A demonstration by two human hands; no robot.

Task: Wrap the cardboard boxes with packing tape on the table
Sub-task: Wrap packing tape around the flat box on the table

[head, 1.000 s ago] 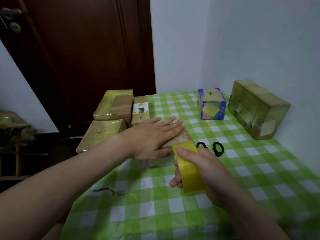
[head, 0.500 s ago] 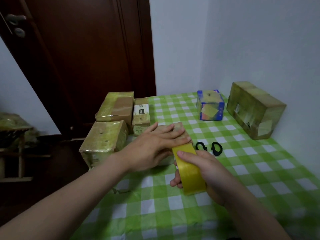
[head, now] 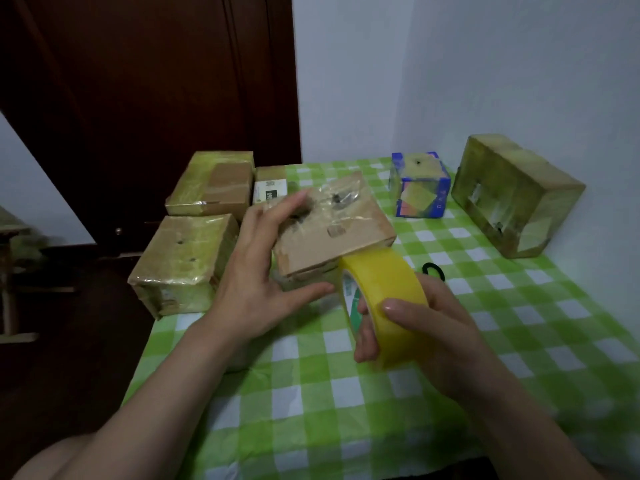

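A small brown cardboard box (head: 334, 226) with clear tape on its top is tilted up off the green checked table (head: 502, 306). My left hand (head: 263, 275) grips its left side, fingers over the top and thumb under the near edge. My right hand (head: 422, 327) holds a yellow roll of packing tape (head: 381, 292) upright, thumb on its outer face and fingers through the core. The roll touches the box's near right corner.
Two tape-wrapped boxes (head: 183, 265) (head: 213, 183) and a narrow labelled box (head: 270, 187) sit at the table's left edge. A blue box (head: 419, 185) and a large wrapped box (head: 512, 195) stand at the back right by the wall. Black scissors (head: 433, 270) lie behind the roll.
My left hand went from pressing flat on the box to gripping its side and tipping it up. The tape roll rose and moved up against the box's near corner.
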